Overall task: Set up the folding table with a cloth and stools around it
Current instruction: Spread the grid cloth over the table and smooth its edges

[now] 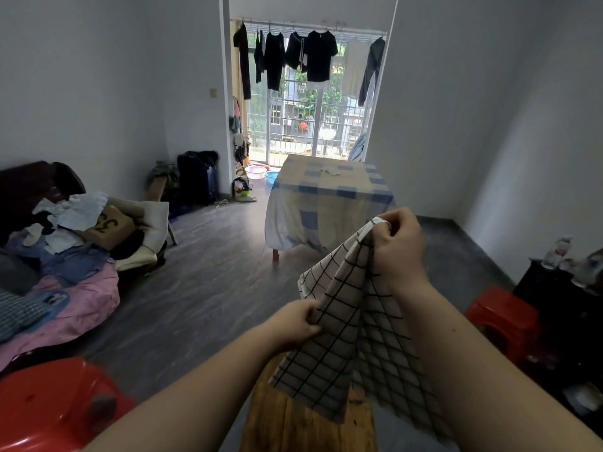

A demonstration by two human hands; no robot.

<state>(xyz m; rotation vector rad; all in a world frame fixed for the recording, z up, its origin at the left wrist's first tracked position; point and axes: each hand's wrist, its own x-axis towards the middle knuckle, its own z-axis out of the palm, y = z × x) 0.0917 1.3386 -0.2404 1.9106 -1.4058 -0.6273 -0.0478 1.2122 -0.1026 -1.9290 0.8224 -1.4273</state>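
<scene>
Both grips pinch the checked cloth [342, 324]: right hand [396, 247] on its top corner, left hand [293, 324] at the cloth's nine o'clock edge. It hangs over the wooden bench [287, 419]. Red stools [49, 409] at eight and three o'clock [502, 318].

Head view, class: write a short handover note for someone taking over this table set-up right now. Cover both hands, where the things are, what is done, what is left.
Left hand pinches the checked cloth's lower edge; right hand grips its top corner, holding it up.
The wooden table stands unfolded below, bare.
One red stool sits at the left, another red stool at the right.
Done: table up, cloth in hand.
Left: spread the cloth, place the stools around the table.
</scene>
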